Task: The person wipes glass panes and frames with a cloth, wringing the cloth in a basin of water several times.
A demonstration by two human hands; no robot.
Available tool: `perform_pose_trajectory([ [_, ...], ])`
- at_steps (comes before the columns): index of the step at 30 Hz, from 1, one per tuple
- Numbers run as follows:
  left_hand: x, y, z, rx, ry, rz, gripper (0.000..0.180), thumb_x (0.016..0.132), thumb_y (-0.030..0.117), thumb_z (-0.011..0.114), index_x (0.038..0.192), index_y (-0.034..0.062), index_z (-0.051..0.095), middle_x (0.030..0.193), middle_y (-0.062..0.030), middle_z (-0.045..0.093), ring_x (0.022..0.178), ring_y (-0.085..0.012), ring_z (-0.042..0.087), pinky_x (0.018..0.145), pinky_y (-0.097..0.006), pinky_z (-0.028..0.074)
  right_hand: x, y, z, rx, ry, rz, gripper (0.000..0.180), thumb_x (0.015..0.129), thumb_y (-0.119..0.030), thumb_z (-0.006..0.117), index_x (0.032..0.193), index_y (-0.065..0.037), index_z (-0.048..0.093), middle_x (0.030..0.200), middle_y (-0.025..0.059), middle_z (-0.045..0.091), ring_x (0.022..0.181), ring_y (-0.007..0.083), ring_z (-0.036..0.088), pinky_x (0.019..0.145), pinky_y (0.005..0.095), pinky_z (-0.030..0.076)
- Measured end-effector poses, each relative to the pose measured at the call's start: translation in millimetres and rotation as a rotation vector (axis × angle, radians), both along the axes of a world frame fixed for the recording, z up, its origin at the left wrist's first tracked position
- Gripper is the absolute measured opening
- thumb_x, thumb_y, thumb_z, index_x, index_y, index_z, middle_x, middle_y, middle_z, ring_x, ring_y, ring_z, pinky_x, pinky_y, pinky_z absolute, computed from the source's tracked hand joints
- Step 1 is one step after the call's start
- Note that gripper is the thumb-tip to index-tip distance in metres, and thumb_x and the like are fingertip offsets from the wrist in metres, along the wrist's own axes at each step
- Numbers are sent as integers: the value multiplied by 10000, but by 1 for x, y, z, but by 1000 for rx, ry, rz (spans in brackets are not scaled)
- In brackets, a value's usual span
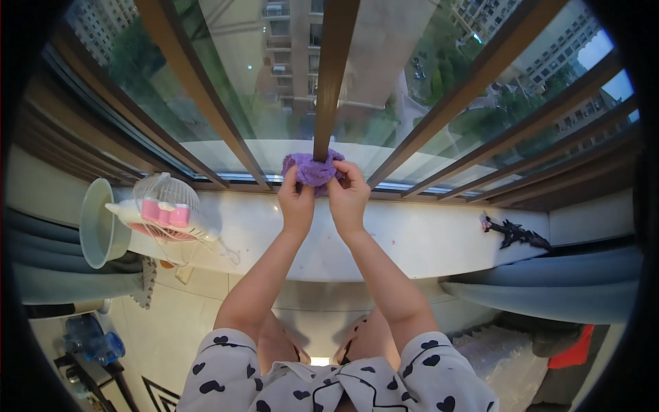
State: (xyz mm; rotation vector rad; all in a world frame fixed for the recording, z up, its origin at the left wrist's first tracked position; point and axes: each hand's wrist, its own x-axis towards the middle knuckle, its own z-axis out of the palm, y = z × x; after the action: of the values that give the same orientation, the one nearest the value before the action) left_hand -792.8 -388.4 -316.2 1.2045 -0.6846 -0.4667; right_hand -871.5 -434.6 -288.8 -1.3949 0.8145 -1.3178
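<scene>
1. Purple cloth (314, 169) wraps the base of the upright brown window bar (331, 75), just above the sill.
2. Left hand (296, 200) and right hand (348, 196) both pinch it, flanking the bar, equally near.
3. Bar's long axis runs up, away from both hands.

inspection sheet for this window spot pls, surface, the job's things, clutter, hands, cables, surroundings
surface: pale stone window sill, a few small pink specks on it.
job's things: purple cloth wrapped around the foot of the middle brown window bar.
clutter: small white fan with pink parts lying on the sill, pale green bowl at its left end, dark spiky toy at the right.
hands: left hand and right hand both grip the cloth, side by side.
cables: thin white cord trailing from the fan over the sill edge.
surroundings: glass with slanted bars, high buildings and trees outside, grey curtains both sides, tiled floor below.
</scene>
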Motion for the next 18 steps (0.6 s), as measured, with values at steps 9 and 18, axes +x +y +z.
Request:
perform_pose_trajectory([
  [9,4,15,-119,396,-483,-8,351,856,19,527,1206,14,535,1153,-215,593,1051,-374,579,875,-406,463,-5,2,-144,144,388,-78,220,796,-27,611,1009,20,639,934,167,672,825,267,646,767,333,496],
  [18,7,8,-108,408,-80,-63,353,825,35,576,1177,15,565,1007,-138,647,919,-237,624,807,-329,484,3,-1,-141,218,356,-86,231,788,-6,599,1016,-2,634,911,135,672,798,231,637,744,322,498],
])
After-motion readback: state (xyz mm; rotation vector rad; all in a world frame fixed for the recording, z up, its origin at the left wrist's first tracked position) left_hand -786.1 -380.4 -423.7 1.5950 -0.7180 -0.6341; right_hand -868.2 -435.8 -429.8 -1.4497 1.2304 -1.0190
